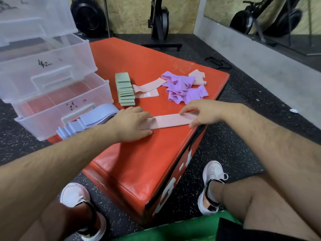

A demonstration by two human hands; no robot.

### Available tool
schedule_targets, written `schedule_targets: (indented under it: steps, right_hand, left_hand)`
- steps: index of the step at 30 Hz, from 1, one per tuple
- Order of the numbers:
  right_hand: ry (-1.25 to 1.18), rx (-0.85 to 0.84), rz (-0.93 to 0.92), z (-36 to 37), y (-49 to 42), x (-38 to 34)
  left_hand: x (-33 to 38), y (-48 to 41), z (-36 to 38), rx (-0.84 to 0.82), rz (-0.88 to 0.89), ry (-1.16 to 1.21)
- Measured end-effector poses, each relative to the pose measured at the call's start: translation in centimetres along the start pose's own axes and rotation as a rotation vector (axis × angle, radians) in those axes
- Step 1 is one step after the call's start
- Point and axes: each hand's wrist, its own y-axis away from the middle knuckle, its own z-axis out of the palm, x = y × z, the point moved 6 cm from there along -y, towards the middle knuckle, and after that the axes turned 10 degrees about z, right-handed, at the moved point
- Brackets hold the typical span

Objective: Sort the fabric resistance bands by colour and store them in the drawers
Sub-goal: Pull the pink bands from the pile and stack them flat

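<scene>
A pink band (171, 120) lies flat near the front edge of the red box (135, 164). My left hand (132, 123) presses its left end with straight fingers. My right hand (202, 111) holds down its right end with fingertips. Behind it sit a row of folded green bands (125, 89), two more pink bands (147, 90), a heap of purple bands (182, 88) and a crumpled pink band (198, 76). Folded light-blue bands (86, 122) lie fanned beside the clear drawer unit (52, 80), whose lower two drawers are pulled out.
The red box stands on a speckled black floor. My two shoes (212, 185) flank its front corner. Exercise machines (159, 23) stand at the back. A grey ledge runs along the right. A green surface (191, 228) lies under my legs.
</scene>
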Motion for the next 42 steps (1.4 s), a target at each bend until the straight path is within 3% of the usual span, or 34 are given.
schedule_targets:
  steps: [6, 11, 16, 19, 27, 34, 39, 42]
  right_hand:
    - [0.056, 0.048, -0.046, -0.1, -0.2, -0.8]
    - [-0.001, 0.065, -0.034, -0.5, -0.3, -1.6]
    - [-0.077, 0.229, -0.066, -1.3, -2.6, -5.4]
    - [-0.072, 0.257, -0.092, -1.0, -5.2, -8.2]
    - [0.070, 0.226, 0.159, -0.1, -10.5, -9.5]
    - [-0.074, 0.266, 0.205, -0.5, -10.6, -9.3]
    - [-0.331, 0.170, 0.223, -1.3, -8.8, -9.0]
    - [-0.604, 0.144, 0.236, -2.2, -7.2, -8.7]
  left_hand:
    - [-0.9, -1.2, 0.5, 0.010, 0.026, 0.115]
    - [-0.7, -1.3, 0.0, -0.020, -0.012, 0.044]
    - [-1.3, -3.1, -2.5, 0.085, -0.059, -0.031]
    - [-2.4, -4.2, -3.3, 0.051, -0.109, -0.114]
    - [-3.5, -6.0, -3.4, -0.016, -0.086, -0.168]
    - [-3.7, -6.1, -3.1, -0.012, -0.083, -0.178]
    - [-3.1, -6.0, -3.6, 0.060, -0.062, -0.134]
    - [-2.4, -6.1, -4.1, 0.108, -0.070, -0.087]
